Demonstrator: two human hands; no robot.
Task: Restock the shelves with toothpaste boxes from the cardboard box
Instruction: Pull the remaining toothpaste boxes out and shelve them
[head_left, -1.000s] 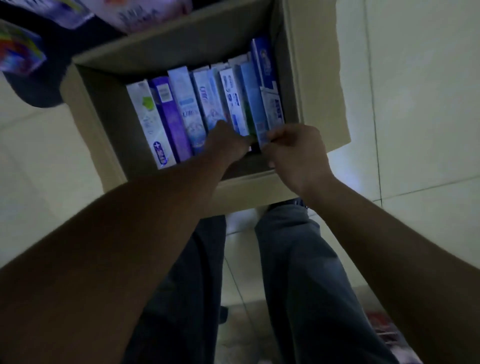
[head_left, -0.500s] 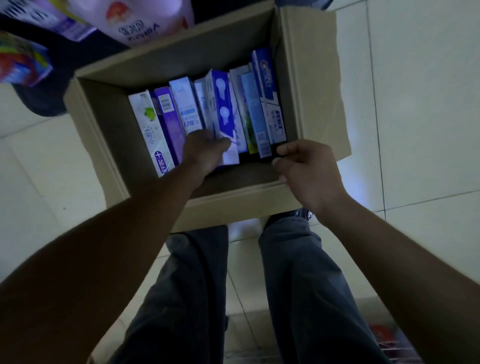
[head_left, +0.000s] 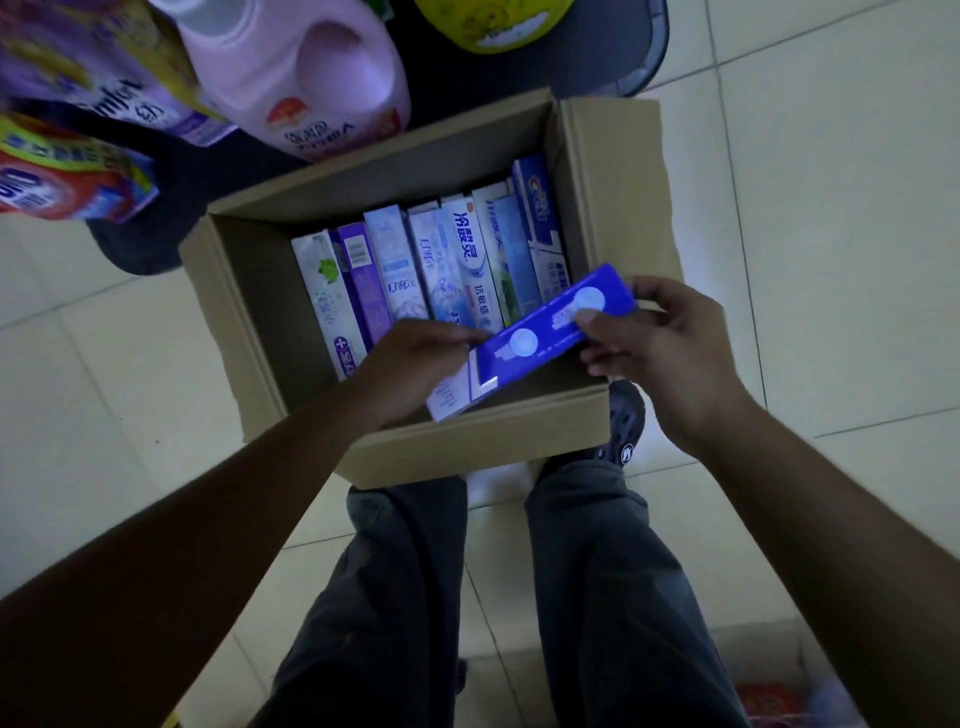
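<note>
An open cardboard box (head_left: 478, 449) stands on the tiled floor in front of my legs. Several toothpaste boxes (head_left: 395, 265) stand upright in a row inside it. A blue toothpaste box (head_left: 540, 340) with two white round marks is held slantwise above the box's near right part. My left hand (head_left: 410, 371) grips its lower left end. My right hand (head_left: 665, 351) pinches its upper right end, thumb on the blue face.
A pink detergent bottle (head_left: 306, 78), purple and red packets (head_left: 78, 145) and a yellow item (head_left: 488, 23) sit on a dark low shelf behind the box. Pale floor tiles lie left and right. My dark shoe (head_left: 626, 421) touches the box's near right corner.
The blue toothpaste box has been lifted out of the row and turned slantwise. My right hand moved from the box's edge onto its upper end. The camera pulled back.
</note>
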